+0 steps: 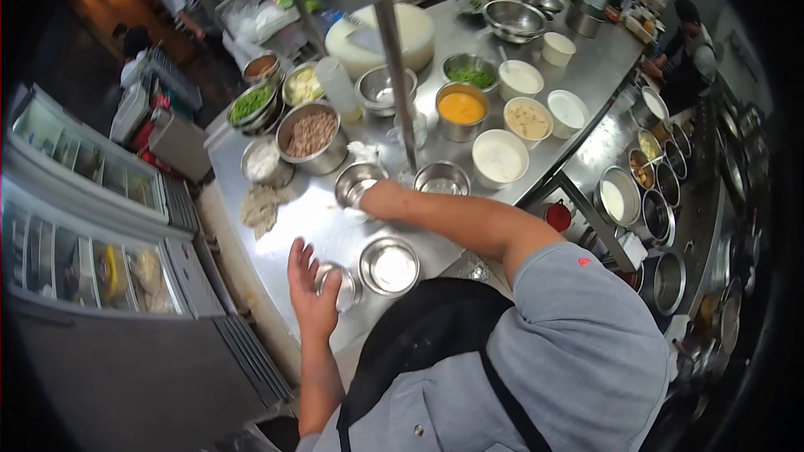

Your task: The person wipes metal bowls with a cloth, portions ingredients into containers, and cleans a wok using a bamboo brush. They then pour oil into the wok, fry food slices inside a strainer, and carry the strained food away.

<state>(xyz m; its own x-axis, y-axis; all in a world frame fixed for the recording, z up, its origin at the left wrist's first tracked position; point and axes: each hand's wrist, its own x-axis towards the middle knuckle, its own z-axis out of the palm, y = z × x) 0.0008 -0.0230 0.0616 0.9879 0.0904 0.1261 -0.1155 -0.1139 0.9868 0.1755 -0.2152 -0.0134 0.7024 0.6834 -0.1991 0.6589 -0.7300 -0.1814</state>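
Observation:
My right hand point(382, 200) reaches across to a small steel bowl point(350, 177) and covers its right rim. Its fingers are hidden, so whether they grip the bowl is unclear. Something white, perhaps a cloth, shows beneath that hand. My left hand point(313, 291) is raised with fingers apart and holds nothing. Just beside it, partly behind the thumb, stands a small metal container point(345, 278). A wider steel bowl point(390, 266) stands to the right of it on the steel table point(310, 222). Another steel bowl point(442, 178) sits beyond my right forearm.
A pot of reddish-brown food point(311, 136), an orange liquid point(462, 107) and a white tub point(501, 158) stand farther back. A crumpled cloth point(265, 208) lies at the left edge. A metal post point(397, 75) rises mid-table. Another person point(691, 54) stands at right.

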